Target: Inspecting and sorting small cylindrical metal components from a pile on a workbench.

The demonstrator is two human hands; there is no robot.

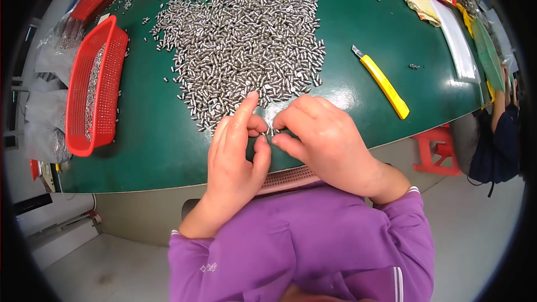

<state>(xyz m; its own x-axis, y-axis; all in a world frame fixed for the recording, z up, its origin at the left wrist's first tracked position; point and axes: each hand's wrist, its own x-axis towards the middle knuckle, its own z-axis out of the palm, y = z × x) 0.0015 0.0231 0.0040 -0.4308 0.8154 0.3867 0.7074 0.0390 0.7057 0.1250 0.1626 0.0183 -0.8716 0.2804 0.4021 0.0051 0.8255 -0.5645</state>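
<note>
Seemingly pinching a few metal pins (pixel 271 132) with left hand (pixel 236 148) and right hand (pixel 330 140), frame centre; probably much left in loose pile (pixel 246 39), upper centre, some already inside red basket (pixel 114 78), left.

Tabletop (pixel 151 151): glossy dark green, beneath and beyond the fingers (pixel 245 111)
Stool (pixel 443 150): red, right of them
Floor (pixel 475 218): grey, lower than them
Glare (pixel 345 98): pale, just right of them
</note>
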